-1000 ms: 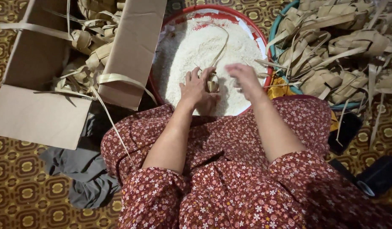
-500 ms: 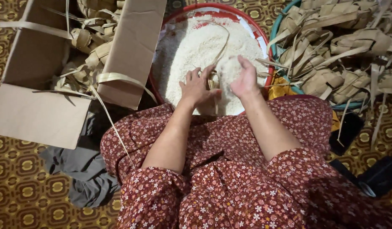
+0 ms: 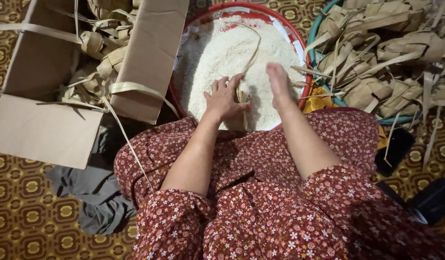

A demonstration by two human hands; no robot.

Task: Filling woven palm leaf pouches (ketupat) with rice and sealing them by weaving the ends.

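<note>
On a patterned floor (image 3: 20,212) we sit at a red basin (image 3: 241,9) of rice (image 3: 222,53). Our left hand (image 3: 225,98) grips a woven pouch (image 3: 241,96) at the basin's near edge; our right hand (image 3: 278,82), fingers cupped together, hangs just beside it above the rice.

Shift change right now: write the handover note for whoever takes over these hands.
Left hand: holds a small woven leaf pouch upright on the rice in the red basin.
Right hand: raised over the pouch, fingers bunched; contents hidden.
Done: more woven pouches lie in the cardboard box on the left.
Left: a pile of leaf pouches in the teal basket on the right; whether filled, cannot tell.
</note>
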